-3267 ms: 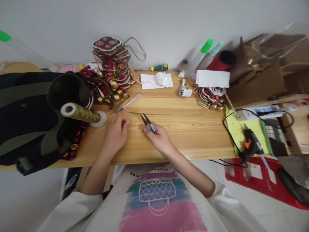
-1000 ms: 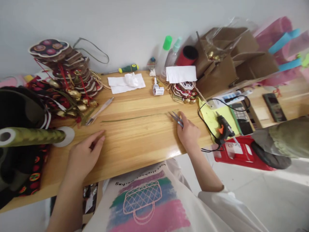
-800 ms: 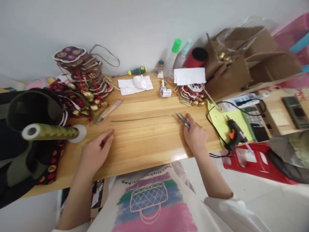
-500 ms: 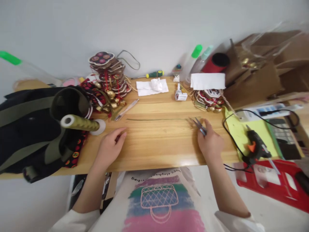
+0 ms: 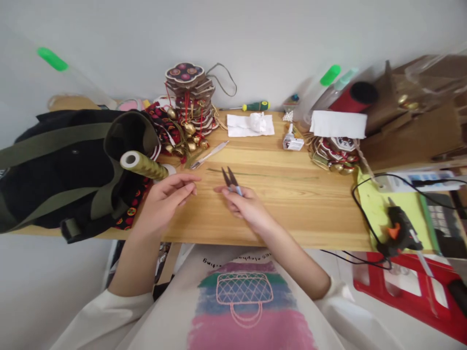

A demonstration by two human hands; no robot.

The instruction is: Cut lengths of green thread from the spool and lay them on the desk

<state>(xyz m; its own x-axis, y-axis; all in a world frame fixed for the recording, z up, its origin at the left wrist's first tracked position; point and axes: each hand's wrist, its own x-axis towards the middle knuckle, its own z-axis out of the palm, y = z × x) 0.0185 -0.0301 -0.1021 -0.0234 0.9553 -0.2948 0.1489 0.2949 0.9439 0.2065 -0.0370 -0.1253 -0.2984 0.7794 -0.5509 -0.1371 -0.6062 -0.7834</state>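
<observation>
My right hand [image 5: 246, 204] grips a small pair of scissors [image 5: 232, 183], its dark blades slightly apart and pointing away from me. Across from it, my left hand [image 5: 170, 197] is loosely open beside a spool of olive-gold cord [image 5: 144, 165], fingers stretched toward the scissors; nothing shows in it. A thin olive cord [image 5: 268, 175] lies nearly straight across the wooden table [image 5: 314, 214], just beyond the scissors. A pen [image 5: 209, 154] rests behind the left hand.
A black bag [image 5: 69, 165] fills the left side. Behind stand stacked ornaments [image 5: 188, 92] with bells, a tissue [image 5: 250, 125], a screwdriver [image 5: 255, 106] and a small glue bottle [image 5: 292, 141]. To the right are a hot glue gun [image 5: 399, 231], its black cable and a cardboard box [image 5: 419, 131].
My right hand has moved left with the scissors, from the cord's right end to near my left hand. My left hand has shifted slightly and its fingers have straightened. The view has turned.
</observation>
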